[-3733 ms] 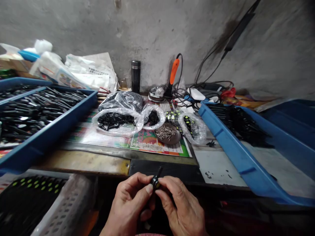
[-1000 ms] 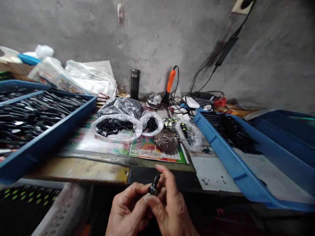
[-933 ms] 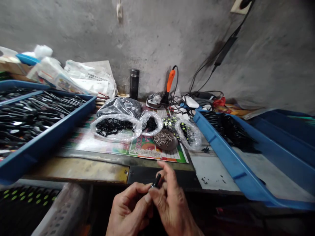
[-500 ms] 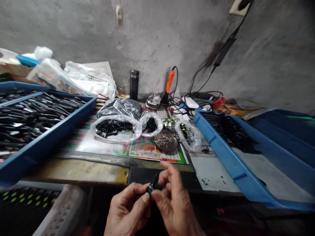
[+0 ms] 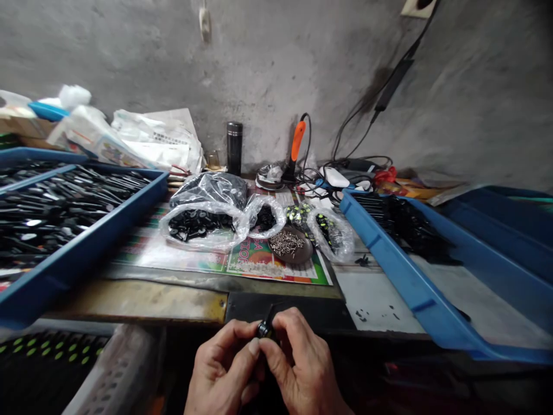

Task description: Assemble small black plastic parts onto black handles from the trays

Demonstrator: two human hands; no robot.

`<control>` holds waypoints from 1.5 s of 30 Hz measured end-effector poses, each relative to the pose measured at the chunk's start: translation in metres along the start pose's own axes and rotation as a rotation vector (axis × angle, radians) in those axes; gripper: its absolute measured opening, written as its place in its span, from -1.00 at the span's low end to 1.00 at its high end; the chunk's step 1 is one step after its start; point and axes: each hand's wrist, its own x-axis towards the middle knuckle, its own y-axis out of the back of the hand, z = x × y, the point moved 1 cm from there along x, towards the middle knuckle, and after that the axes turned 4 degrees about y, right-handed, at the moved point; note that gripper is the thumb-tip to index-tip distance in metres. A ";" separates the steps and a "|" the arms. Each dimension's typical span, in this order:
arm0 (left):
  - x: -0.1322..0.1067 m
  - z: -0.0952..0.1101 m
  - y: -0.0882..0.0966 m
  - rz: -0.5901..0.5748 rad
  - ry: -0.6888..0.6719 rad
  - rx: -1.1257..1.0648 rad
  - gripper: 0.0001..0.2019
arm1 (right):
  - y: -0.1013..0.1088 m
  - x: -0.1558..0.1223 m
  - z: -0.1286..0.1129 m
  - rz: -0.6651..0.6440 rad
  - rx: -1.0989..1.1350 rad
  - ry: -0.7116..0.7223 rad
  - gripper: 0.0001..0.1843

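Observation:
Between my two hands is a small black plastic part (image 5: 264,329) with a round end and a thin stem pointing up and away. My left hand (image 5: 228,363) pinches its round end between thumb and forefinger. On the other side my right hand (image 5: 300,360) closes thumb and curled fingers against the same part. Both hands are just off the table's front edge. Beyond them, a brown dish (image 5: 302,252) holds many small metal screws or pins. Clear plastic bags (image 5: 207,245) of black parts lie open behind, and another bag (image 5: 343,248) has black pieces with yellow-green dots.
A blue tray (image 5: 108,236) full of long black parts fills the left. On the right, another blue tray (image 5: 389,265) holds black pieces. An orange-handled tool (image 5: 298,141), a black flask (image 5: 234,148) and cables stand by the wall. Below left is a white basket (image 5: 97,374).
My right fingers, raised and spread half a second ago, have curled down onto the black part. The left hand keeps its pinch in nearly the same place.

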 end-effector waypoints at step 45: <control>0.008 -0.013 0.005 -0.203 -0.089 -0.132 -0.85 | 0.001 0.002 0.010 -0.023 0.056 -0.068 -0.54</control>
